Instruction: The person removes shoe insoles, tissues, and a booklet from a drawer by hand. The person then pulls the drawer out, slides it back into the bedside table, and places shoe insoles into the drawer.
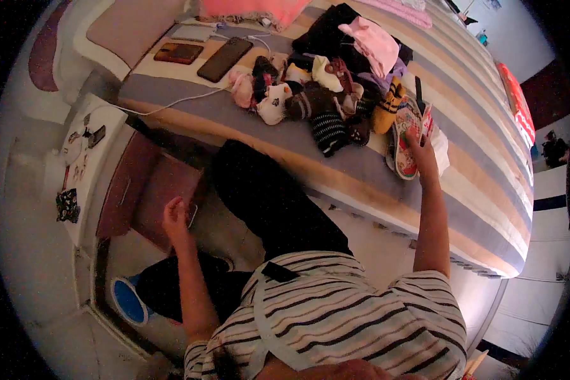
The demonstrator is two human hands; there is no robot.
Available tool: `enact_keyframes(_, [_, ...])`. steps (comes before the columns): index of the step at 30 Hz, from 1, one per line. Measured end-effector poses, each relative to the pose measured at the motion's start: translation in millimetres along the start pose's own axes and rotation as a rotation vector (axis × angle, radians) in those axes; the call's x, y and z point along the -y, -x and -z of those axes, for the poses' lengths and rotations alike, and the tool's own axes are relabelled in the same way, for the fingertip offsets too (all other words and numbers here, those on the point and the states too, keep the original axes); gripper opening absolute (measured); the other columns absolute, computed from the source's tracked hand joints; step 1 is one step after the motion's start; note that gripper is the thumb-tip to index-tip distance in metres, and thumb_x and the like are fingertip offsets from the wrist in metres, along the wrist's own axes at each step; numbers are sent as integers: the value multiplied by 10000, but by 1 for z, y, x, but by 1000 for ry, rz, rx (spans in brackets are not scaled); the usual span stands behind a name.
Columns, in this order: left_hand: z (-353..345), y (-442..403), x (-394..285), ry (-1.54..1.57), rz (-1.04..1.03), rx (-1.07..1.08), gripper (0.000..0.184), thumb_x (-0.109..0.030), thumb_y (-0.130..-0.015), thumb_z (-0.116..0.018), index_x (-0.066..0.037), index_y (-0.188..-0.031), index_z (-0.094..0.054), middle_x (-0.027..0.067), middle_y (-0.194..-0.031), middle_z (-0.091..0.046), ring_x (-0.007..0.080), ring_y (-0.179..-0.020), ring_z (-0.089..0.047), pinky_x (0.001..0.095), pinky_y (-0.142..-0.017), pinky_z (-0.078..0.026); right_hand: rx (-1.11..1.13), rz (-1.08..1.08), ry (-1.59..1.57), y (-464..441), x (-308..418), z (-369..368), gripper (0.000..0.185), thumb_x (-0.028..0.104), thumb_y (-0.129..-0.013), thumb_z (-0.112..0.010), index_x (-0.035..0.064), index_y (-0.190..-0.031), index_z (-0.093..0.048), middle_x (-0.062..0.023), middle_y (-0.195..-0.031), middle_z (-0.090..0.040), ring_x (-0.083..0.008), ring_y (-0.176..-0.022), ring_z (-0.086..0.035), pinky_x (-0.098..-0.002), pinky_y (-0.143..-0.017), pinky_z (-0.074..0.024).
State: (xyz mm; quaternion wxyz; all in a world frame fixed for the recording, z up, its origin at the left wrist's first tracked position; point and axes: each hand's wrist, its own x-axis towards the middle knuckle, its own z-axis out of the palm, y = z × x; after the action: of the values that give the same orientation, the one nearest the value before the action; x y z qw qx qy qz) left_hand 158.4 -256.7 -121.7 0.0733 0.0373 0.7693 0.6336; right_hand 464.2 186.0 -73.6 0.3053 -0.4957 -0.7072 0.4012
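My right hand (pixel 422 152) is closed on a flat, sole-shaped insole (pixel 404 142) with a colourful print and pale edge, at the near side of the bed. A dark strip (pixel 419 95) and a white piece (pixel 440 152) lie against it. Just left of it is a yellow sock (pixel 388 111), part of a heap with a dark striped sock (pixel 329 132), a brown sock (pixel 309 102) and a white sock (pixel 272 106). My left hand (pixel 176 217) hangs in the air by the bedside cabinet, fingers loosely bent and apart, with nothing visible in it.
Two phones (pixel 225 59) and a white cable (pixel 171 103) lie on the striped bed (pixel 475 158). Behind the socks are dark clothes (pixel 326 35) and a pink garment (pixel 372 47). A drawer (pixel 164 190) stands out by my left arm; a blue bin (pixel 130 301) is on the floor.
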Motion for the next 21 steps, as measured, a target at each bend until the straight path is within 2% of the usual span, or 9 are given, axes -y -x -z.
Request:
enact_keyframes(2, [5, 9, -1, 38, 11, -7, 224, -217, -808, -563, -61, -967, -545, 5, -809, -535, 87, -733, -478, 219, -666, -374, -52, 17, 162, 2, 10, -4, 597, 402, -712, -638, -49, -1069, -480, -184, -996, -567, -264, -905, -551, -343, -787, -423])
enact_keyframes(4, [6, 16, -4, 75, 28, -17, 226, -215, -807, -563, -60, -970, -543, 10, -819, -539, 90, -740, -481, 225, -672, -377, -35, 16, 111, -16, -21, -5, 572, 350, -700, -669, -50, -1064, -483, -174, -992, -570, -255, -880, -563, -326, -755, -439])
enact_keyframes(6, [9, 23, -3, 124, 50, -58, 223, -216, -809, -561, -62, -970, -540, 19, -855, -541, 96, -751, -484, 233, -681, -382, -30, -113, -250, -10, -17, -5, 499, 244, -695, -691, -39, -1055, -494, -149, -983, -577, -224, -858, -574, -297, -719, -455])
enact_keyframes(9, [13, 21, 3, 125, 53, -5, 220, -214, -809, -561, -68, -972, -537, 23, -882, -535, 98, -757, -483, 231, -684, -380, -8, -270, -552, 0, -1, -5, 445, 140, -703, -678, -26, -1068, -486, -123, -970, -580, -189, -837, -579, -278, -699, -472])
enact_keyframes(13, [8, 21, 0, 178, 136, 23, 218, -218, -812, -557, -75, -975, -534, 20, -900, -529, 100, -763, -484, 223, -688, -376, 168, -206, -776, 16, 16, -6, 434, 108, -723, -652, -20, -1094, -466, -110, -964, -580, -181, -812, -581, -290, -688, -488])
enact_keyframes(16, [6, 20, 4, 197, 114, 49, 221, -224, -817, -551, -75, -978, -533, 13, -866, -518, 92, -713, -458, 219, -690, -374, 144, -247, -671, 25, 40, 7, 442, 82, -715, -641, -18, -1102, -452, -114, -973, -577, -189, -803, -584, -306, -678, -496])
enact_keyframes(19, [7, 19, 4, 219, 147, 86, 221, -221, -822, -540, -73, -986, -531, 0, -809, -502, 85, -658, -413, 219, -693, -376, 84, 64, -73, 33, 57, 41, 473, 107, -660, -649, -24, -1071, -454, -133, -973, -582, -225, -821, -588, -314, -735, -472])
enact_keyframes(20, [3, 19, 3, 243, 154, 56, 217, -215, -823, -537, -71, -985, -533, -4, -782, -492, 84, -641, -395, 222, -690, -378, 82, 53, -66, 44, 71, 44, 473, 107, -660, -649, -24, -1071, -454, -133, -973, -582, -225, -821, -588, -314, -735, -472])
enact_keyframes(21, [-2, 18, 2, 266, 161, 26, 213, -209, -824, -534, -69, -985, -534, -9, -754, -482, 83, -624, -376, 226, -687, -381, 86, 66, 234, 60, 97, 46, 489, 123, -652, -651, -11, -1078, -455, -143, -962, -585, -238, -826, -587, -321, -742, -463])
